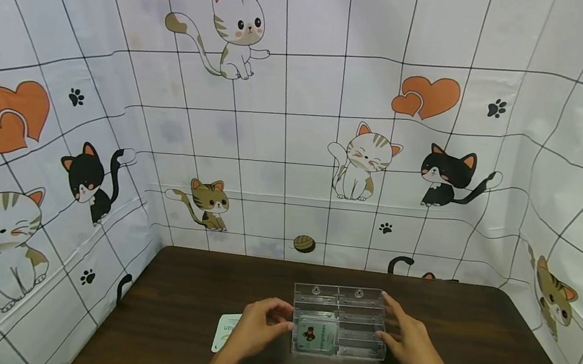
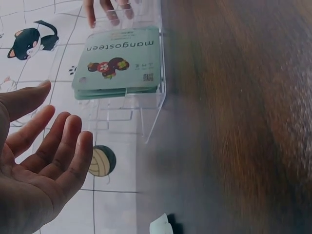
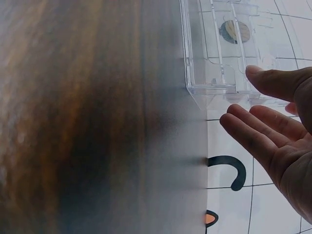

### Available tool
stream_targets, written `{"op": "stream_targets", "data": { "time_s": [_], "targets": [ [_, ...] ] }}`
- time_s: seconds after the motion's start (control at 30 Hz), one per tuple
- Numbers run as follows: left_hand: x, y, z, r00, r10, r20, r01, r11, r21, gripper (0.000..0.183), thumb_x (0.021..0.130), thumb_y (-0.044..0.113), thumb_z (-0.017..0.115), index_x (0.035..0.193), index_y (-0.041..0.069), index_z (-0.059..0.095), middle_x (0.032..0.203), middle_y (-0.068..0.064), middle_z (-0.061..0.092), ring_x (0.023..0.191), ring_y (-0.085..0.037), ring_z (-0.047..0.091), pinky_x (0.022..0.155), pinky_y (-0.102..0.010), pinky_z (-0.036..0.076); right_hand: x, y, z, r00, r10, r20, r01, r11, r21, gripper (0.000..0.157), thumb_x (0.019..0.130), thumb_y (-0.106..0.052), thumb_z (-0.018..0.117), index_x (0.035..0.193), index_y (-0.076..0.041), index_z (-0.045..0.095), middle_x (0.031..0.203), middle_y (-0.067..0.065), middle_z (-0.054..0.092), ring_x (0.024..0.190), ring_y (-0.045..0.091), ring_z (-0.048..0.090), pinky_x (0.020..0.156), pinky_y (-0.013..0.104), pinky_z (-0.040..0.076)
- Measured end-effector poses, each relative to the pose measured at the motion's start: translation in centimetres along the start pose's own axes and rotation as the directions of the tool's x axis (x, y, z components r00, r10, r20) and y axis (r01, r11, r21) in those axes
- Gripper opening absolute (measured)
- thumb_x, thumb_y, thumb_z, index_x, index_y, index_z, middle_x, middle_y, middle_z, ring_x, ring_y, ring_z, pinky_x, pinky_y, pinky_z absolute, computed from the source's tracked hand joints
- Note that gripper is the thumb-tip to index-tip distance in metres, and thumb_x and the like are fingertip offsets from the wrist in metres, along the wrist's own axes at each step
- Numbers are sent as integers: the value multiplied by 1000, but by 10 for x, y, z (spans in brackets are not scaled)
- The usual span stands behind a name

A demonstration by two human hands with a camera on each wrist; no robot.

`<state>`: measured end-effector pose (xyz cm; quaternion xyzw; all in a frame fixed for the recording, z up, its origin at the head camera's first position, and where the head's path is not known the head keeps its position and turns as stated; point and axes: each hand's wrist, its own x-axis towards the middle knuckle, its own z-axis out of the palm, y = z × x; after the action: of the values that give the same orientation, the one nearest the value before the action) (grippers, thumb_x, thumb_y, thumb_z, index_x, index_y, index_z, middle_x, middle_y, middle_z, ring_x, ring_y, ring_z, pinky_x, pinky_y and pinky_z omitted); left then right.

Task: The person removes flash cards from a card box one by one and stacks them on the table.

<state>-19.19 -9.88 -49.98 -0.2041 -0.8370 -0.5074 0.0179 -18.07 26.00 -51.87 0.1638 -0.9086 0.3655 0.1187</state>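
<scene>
Clear plastic tiered rack point(image 1: 361, 344) standing on dark wooden table point(image 1: 178, 290); pale-green square mangosteen card stack point(image 1: 318, 335) sitting in rack's front-left compartment. Left hand point(image 1: 260, 325) and right hand point(image 1: 409, 340) flanking rack, fingers loosely spread, contact unclear. Steadying rack probably needing even, light pressure.

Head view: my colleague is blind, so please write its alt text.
A person's left hand and right hand flank a clear plastic rack on a dark brown wooden table. A pale green card stack showing a mangosteen sits at its front left; another pale card is partly hidden by the left hand. A white gridded backdrop shows cartoon cats.
</scene>
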Motion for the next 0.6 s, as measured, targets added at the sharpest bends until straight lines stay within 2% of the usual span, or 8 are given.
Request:
{"op": "stream_targets", "data": {
  "time_s": [0.23, 0.6],
  "targets": [
    [2, 1, 5, 1000, 8, 10, -8, 1000, -7, 23, 93, 13, 85, 111, 2, 77, 106, -15, 78, 86, -5, 70, 78, -21, 60, 1, -1, -2, 1000, 13, 13, -13, 1000, 1, 87, 87, 3, 85, 162, -1, 39, 138, 38, 62, 112, 49, 73, 84, 42, 66],
    [3, 2, 12, 999, -1, 36, 2, 1000, -12, 22, 94, 15, 84, 112, 5, 77, 106, -10, 78, 86, -3, 69, 78, -20, 59, 1, 0, 0, 1000, -9, -4, 9, 1000, 1, 88, 87, 4, 84, 161, 1, 39, 137, 38, 63, 111, 49, 74, 83, 41, 66]
  ]
}}
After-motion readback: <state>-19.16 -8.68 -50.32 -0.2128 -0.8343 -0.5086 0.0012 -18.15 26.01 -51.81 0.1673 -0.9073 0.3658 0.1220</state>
